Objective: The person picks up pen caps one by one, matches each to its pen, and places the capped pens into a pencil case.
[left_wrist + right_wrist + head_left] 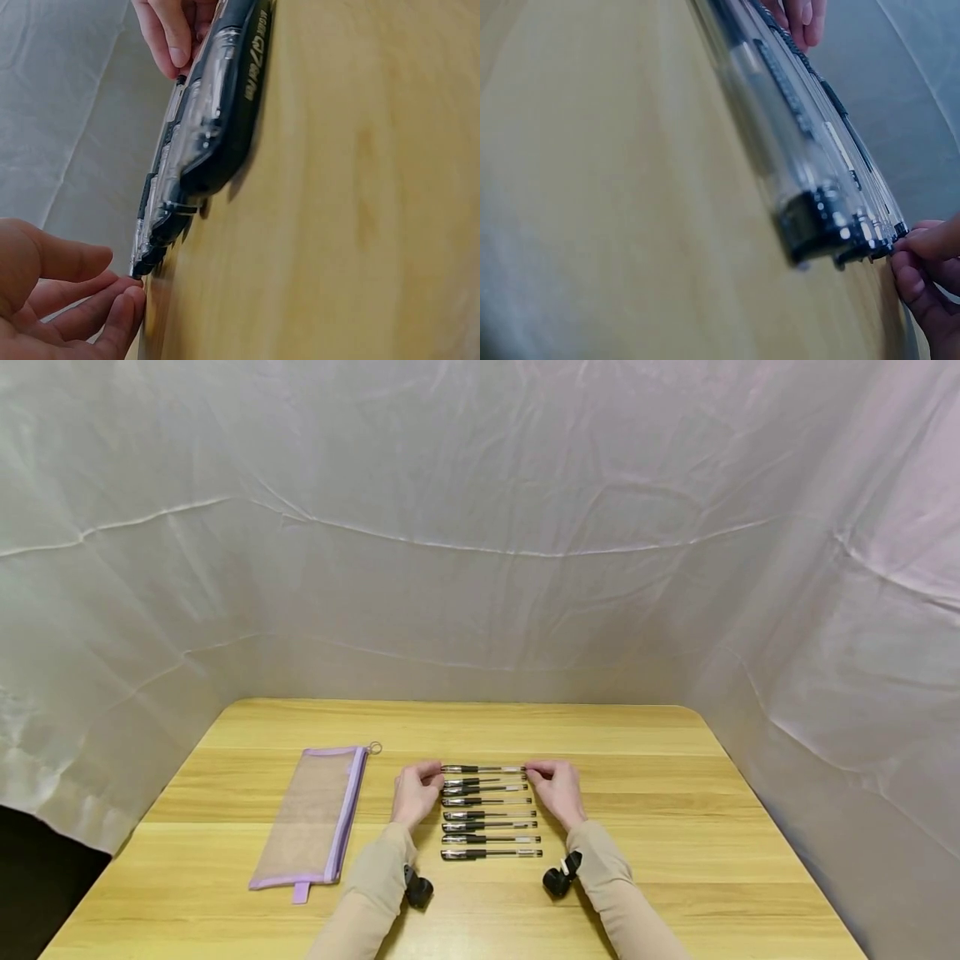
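Observation:
Several gel pens with black grips and clear barrels lie side by side in a column on the wooden table, caps to the left; the nearest pen (491, 854) is closest to me. At the far end of the column, the farthest pen (483, 769) lies between my two hands. My left hand (417, 793) touches its cap end with the fingertips, and the thumb is held apart from them in the left wrist view. At the pen's other end, my right hand (557, 789) pinches the tip between thumb and index finger.
A purple-edged mesh zipper pouch (311, 818) lies flat to the left of the pens, with a ring (375, 747) at its far corner. Grey fabric (480, 568) hangs behind and beside the wooden table (675, 860).

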### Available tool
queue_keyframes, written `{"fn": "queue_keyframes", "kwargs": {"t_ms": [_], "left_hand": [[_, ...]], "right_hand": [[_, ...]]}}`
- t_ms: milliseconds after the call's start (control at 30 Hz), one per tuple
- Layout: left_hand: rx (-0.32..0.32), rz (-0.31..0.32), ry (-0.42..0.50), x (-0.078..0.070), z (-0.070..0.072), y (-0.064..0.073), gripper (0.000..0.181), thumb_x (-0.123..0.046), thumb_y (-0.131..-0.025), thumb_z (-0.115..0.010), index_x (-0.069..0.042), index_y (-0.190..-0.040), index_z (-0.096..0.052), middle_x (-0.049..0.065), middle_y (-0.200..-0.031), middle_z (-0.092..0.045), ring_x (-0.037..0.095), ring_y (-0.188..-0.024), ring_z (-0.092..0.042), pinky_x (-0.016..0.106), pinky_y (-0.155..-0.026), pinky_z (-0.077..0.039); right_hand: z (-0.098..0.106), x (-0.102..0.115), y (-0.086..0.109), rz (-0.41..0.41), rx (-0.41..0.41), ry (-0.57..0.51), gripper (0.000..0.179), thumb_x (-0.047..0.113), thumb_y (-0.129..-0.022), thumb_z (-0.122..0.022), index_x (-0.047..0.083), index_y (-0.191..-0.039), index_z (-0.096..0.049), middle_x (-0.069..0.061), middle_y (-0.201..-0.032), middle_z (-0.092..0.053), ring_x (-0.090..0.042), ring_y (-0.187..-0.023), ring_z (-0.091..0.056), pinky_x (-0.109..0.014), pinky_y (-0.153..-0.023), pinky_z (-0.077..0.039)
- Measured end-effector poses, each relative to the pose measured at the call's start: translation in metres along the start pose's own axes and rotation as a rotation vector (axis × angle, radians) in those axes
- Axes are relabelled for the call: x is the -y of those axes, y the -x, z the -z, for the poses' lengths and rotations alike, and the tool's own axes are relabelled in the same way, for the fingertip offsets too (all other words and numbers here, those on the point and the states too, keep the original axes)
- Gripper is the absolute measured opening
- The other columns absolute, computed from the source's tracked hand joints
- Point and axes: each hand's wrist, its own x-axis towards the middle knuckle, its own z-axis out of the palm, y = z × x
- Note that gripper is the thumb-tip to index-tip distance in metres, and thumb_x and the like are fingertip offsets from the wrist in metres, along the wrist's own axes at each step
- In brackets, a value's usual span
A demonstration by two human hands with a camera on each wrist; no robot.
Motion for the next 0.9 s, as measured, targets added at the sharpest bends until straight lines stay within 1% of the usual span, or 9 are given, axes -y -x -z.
{"fn": "queue_keyframes", "kwargs": {"t_ms": [200,300,400,567,733,900], "left_hand": [[0.009,0.013,-0.005,-0.001,0.001,0.0,0.031,-0.001,-0.092,-0.063,0.006,-0.121,-0.068,0.022,-0.114,-0.073,0.033,-0.105,-0.068,0.046,-0.097,-0.054],[0.006,0.006,-0.015,-0.001,0.001,0.0,0.031,-0.001,-0.091,-0.063,0.006,-0.12,-0.068,0.022,-0.113,-0.073,0.032,-0.104,-0.068,0.047,-0.097,-0.054],[0.004,0.005,-0.016,0.0,0.0,0.0,0.031,-0.001,-0.092,-0.062,0.006,-0.122,-0.068,0.022,-0.115,-0.072,0.033,-0.106,-0.068,0.047,-0.098,-0.053],[0.024,0.012,0.021,0.0,0.001,0.004,0.034,-0.001,-0.093,-0.062,0.006,-0.126,-0.065,0.023,-0.123,-0.07,0.035,-0.113,-0.066,0.047,-0.102,-0.052],[0.023,0.013,0.049,0.002,0.007,0.006,0.037,-0.002,-0.093,-0.064,0.006,-0.129,-0.063,0.023,-0.125,-0.069,0.036,-0.115,-0.065,0.047,-0.103,-0.052],[0.017,0.024,0.096,0.004,0.014,0.009,0.04,-0.002,-0.092,-0.064,0.007,-0.131,-0.06,0.025,-0.126,-0.067,0.036,-0.114,-0.064,0.048,-0.104,-0.051]], "right_hand": [[0.0,0.001,-0.001,0.003,0.007,0.052,0.017,0.005,-0.092,-0.069,0.004,-0.105,-0.079,-0.016,-0.107,-0.077,-0.032,-0.103,-0.072,-0.046,-0.091,-0.057],[0.001,0.002,-0.001,0.001,0.006,0.06,0.018,0.004,-0.091,-0.068,0.003,-0.105,-0.079,-0.016,-0.106,-0.078,-0.031,-0.101,-0.072,-0.045,-0.09,-0.058],[0.003,0.002,0.0,0.002,0.011,0.04,0.019,0.002,-0.09,-0.067,0.001,-0.106,-0.078,-0.018,-0.106,-0.077,-0.032,-0.101,-0.072,-0.045,-0.09,-0.058],[0.006,-0.001,0.003,-0.035,0.039,-0.018,0.023,0.001,-0.091,-0.066,-0.002,-0.111,-0.075,-0.02,-0.112,-0.075,-0.034,-0.106,-0.07,-0.046,-0.096,-0.056],[0.009,-0.004,0.008,-0.08,0.057,-0.081,0.028,0.001,-0.091,-0.065,-0.002,-0.118,-0.071,-0.021,-0.117,-0.073,-0.034,-0.11,-0.068,-0.045,-0.1,-0.054],[0.014,-0.003,0.014,-0.105,0.074,-0.163,0.032,0.0,-0.092,-0.065,-0.004,-0.123,-0.068,-0.022,-0.121,-0.071,-0.033,-0.112,-0.067,-0.041,-0.101,-0.054]]}}
